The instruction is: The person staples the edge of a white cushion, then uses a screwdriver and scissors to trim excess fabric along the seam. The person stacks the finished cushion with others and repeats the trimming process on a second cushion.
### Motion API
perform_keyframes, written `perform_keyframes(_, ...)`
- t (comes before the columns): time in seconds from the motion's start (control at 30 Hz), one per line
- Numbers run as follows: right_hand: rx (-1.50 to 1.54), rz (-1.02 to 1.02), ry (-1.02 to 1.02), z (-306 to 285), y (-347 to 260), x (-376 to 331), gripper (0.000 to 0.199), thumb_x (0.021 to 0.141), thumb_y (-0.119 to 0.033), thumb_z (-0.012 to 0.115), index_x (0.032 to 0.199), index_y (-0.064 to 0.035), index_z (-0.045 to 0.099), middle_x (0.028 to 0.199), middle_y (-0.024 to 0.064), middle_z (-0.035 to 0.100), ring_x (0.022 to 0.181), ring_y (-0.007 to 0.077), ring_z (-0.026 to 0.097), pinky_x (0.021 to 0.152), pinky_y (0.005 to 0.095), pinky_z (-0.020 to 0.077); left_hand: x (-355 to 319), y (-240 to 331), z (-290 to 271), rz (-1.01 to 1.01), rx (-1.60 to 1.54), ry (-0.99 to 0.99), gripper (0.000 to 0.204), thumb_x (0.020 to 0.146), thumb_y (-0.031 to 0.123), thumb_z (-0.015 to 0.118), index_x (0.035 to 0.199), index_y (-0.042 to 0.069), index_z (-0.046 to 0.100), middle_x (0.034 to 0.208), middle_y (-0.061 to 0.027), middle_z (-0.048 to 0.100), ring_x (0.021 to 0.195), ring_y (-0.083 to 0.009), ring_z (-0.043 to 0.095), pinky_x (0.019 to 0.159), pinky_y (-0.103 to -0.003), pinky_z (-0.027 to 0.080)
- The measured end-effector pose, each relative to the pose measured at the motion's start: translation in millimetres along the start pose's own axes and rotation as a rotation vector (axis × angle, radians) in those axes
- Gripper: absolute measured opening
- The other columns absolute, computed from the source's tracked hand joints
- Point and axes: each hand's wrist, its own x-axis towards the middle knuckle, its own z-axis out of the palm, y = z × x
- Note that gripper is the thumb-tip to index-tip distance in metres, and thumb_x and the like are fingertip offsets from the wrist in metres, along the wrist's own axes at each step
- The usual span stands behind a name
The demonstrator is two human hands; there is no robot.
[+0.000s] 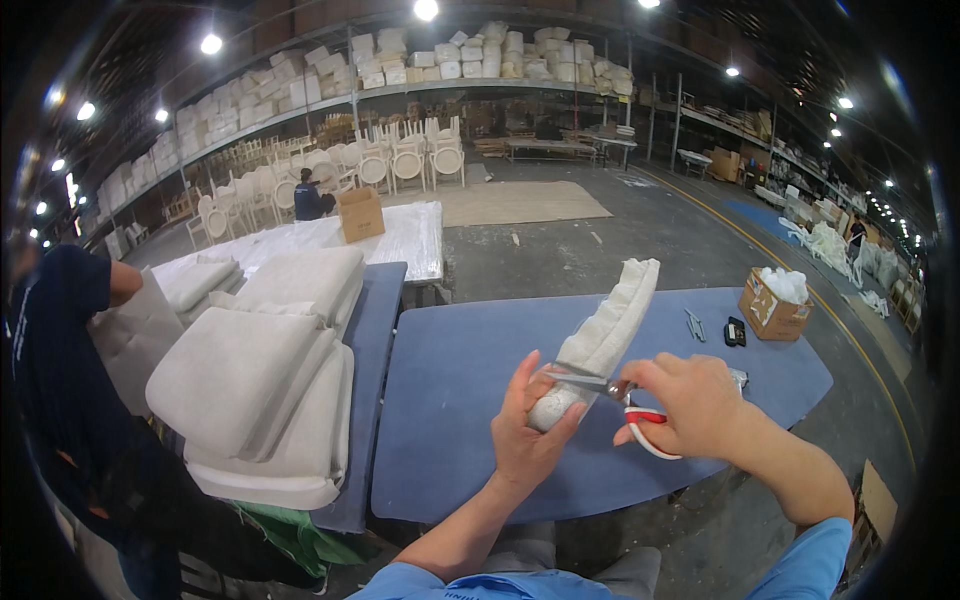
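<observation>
My left hand grips the near end of a long white padded cushion piece, holding it up above the blue table. My right hand holds red-and-white-handled scissors. Their metal blades lie across the near end of the cushion piece, just above my left fingers. The far end of the piece points away and up.
A stack of pale seat cushions fills the table to the left. A person in dark clothes stands at the left edge. A cardboard box of white stuffing and small dark tools sit at the table's right end. White chairs and shelves stand behind.
</observation>
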Motion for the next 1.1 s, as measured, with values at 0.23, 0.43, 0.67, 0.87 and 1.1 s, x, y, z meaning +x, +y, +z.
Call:
perform_keyframes(0.23,0.364,0.357,0.162,36,19,-43,0.060,0.080,-0.043,0.090,0.120,-0.0098,0.060,0.087,0.0099,0.071,0.069,0.0329,0.069,0.065,0.0427,0.0545,9,-9,-8,0.363,0.196,0.097,0.068,0.095,0.011,0.076,0.151,-0.004,0.040,0.130,-0.0195,0.071,0.123,-0.0265,0.066,0.108,-0.039,0.048)
perform_keyframes(0.43,0.547,0.893,0.155,157,46,-102,0.056,0.083,-0.037,0.087,0.121,-0.0077,0.058,0.082,0.0123,0.073,0.075,0.0365,0.072,0.072,0.0451,0.0570,12,-7,-7,0.319,0.237,0.140,0.030,0.103,0.016,0.063,0.124,-0.004,0.068,0.122,-0.0185,0.073,0.111,-0.0288,0.070,0.103,-0.038,0.051)
perform_keyframes(0.67,0.259,1.083,-0.044,267,98,-128,0.052,0.085,-0.024,0.082,0.129,-0.0075,0.060,0.112,0.0190,0.071,0.107,0.0413,0.068,0.092,0.0504,0.0548,25,13,-8,0.103,0.193,0.177,0.027,0.103,0.009,0.052,0.121,-0.003,0.068,0.125,-0.0149,0.071,0.118,-0.0230,0.064,0.104,-0.036,0.048)
perform_keyframes(0.87,0.319,0.902,0.208,279,103,-120,0.050,0.085,-0.021,0.082,0.128,-0.0061,0.062,0.134,0.0194,0.060,0.122,0.0409,0.061,0.099,0.0492,0.0525,23,1,-12,0.045,0.231,0.214,0.042,0.094,0.007,0.069,0.134,-0.001,0.060,0.132,-0.0131,0.066,0.120,-0.0220,0.062,0.104,-0.036,0.049)
perform_keyframes(1.1,0.171,0.656,0.125,330,21,-173,0.048,0.088,-0.028,0.078,0.132,-0.0113,0.066,0.143,0.0193,0.057,0.135,0.0412,0.053,0.110,0.0548,0.0439,-8,-36,-26,-0.174,0.254,0.167,0.061,0.083,0.005,0.081,0.138,0.000,0.054,0.132,-0.0135,0.063,0.121,-0.0219,0.061,0.104,-0.036,0.049)
